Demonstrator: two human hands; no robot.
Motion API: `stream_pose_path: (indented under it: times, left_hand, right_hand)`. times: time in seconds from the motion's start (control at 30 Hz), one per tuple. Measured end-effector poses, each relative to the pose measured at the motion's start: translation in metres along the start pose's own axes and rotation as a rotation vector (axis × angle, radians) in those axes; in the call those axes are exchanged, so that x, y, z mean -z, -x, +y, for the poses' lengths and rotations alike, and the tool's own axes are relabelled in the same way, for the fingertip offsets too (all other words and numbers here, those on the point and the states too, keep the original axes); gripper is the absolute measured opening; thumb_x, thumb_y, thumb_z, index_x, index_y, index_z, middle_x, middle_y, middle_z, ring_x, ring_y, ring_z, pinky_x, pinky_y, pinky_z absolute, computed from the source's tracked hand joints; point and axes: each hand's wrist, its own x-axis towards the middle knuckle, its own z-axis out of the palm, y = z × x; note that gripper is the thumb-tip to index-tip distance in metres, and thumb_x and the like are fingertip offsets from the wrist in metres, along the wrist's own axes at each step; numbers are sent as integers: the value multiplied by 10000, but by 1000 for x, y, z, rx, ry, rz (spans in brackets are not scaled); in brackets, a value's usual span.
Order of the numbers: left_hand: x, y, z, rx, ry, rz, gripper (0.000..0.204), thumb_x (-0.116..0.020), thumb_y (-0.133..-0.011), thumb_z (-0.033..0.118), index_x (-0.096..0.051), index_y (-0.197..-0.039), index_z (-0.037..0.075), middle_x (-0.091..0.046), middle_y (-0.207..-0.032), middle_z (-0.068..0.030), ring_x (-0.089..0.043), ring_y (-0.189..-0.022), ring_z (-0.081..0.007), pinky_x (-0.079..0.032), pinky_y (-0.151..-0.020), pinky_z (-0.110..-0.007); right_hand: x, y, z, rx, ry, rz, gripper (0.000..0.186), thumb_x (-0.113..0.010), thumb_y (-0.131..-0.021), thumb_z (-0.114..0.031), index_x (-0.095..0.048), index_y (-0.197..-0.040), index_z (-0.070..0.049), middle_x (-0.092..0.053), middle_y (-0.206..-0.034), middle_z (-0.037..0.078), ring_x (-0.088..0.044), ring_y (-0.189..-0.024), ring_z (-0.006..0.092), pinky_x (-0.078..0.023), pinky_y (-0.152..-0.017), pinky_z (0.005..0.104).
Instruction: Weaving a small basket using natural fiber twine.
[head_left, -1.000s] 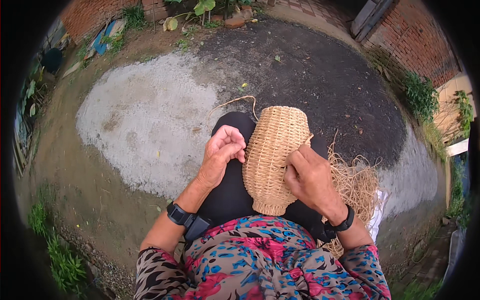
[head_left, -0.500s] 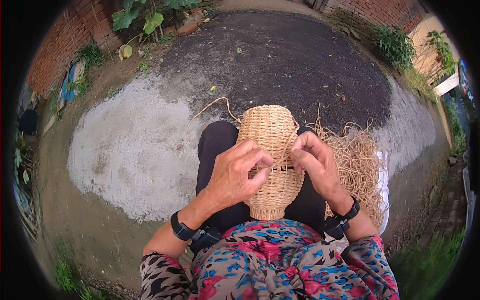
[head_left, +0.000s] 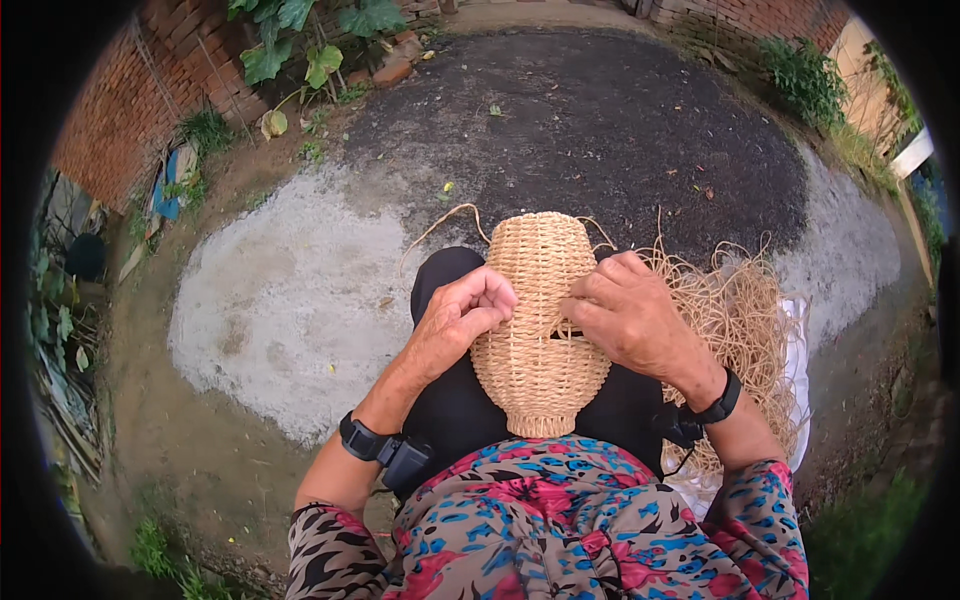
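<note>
A pale tan woven cord basket [head_left: 540,385], narrow at its foot and bulging in the middle, lies across my dark-trousered lap. Across its weave, right of the middle, runs a short dark slit. My left hand [head_left: 460,318] is closed at the left edge, its curled fingers and thumb against the weave. Beside the slit, my right hand [head_left: 632,315] is closed with its back up; its fingertips are partly hidden. A thin cord [head_left: 597,228] arcs from the basket's upper right toward this hand. Another loose cord end [head_left: 437,225] sticks out at the upper left.
A tangled heap of tan cord [head_left: 735,340] lies on a white sheet [head_left: 798,370] to my right. Ahead is dark, rough ground [head_left: 590,120], with a pale grey patch [head_left: 280,290] to the left. Brick walls [head_left: 130,110] and leafy plants [head_left: 320,65] stand farther off.
My left hand has drawn back from the slit to the basket's left edge. My right hand has turned its back up and covers more of the right side. The view has shifted slightly.
</note>
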Motion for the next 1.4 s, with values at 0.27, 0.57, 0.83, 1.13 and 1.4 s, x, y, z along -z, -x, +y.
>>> stream_pose_path:
  times: [0.27, 0.57, 0.83, 1.13, 1.4]
  left_hand:
    - [-15, 6, 10, -244, -400, 29, 119, -670, -792, 74, -651, -900, 28, -529, -840, -22, -521, -717, -113, -443, -652, -274]
    - [-24, 22, -1, -544, -590, 87, 142, -726, -783, 116, -668, -868, 18, -552, -927, -73, -552, -837, -207, -456, -731, -322]
    - [-33, 18, 17, -327, -564, 109, 118, -732, -770, 46, -654, -853, 15, -519, -823, -36, -515, -707, -118, -425, -623, -257]
    - [-35, 2, 32, -179, -605, 58, 214, -728, -796, 96, -678, -996, 39, -536, -725, -24, -522, -624, -118, -442, -576, -271]
    - [-37, -15, 35, -143, -509, 47, 148, -682, -869, 101, -670, -985, 10, -603, -867, 0, -516, -686, -79, -436, -615, -253]
  right_hand:
    - [10, -16, -14, -113, -211, 62, 166, -669, -753, -30, -514, -810, -36, -534, -737, 91, -567, -691, 279, -451, -645, 405]
    - [14, 67, -48, -425, -817, -183, 129, -645, -887, -102, -585, -831, -1, -600, -702, 124, -637, -637, 276, -483, -567, 376]
    - [10, 61, -25, -678, -352, 399, 39, -678, -830, -30, -647, -838, -8, -601, -769, 84, -603, -645, 226, -460, -567, 345]
    - [0, 36, -1, -360, -369, 333, 202, -662, -794, -51, -653, -997, -56, -589, -934, 93, -588, -873, 265, -459, -737, 377]
    - [-24, 17, 18, -207, -70, 237, 139, -601, -791, -30, -608, -927, -60, -571, -903, 84, -552, -894, 262, -399, -804, 409]
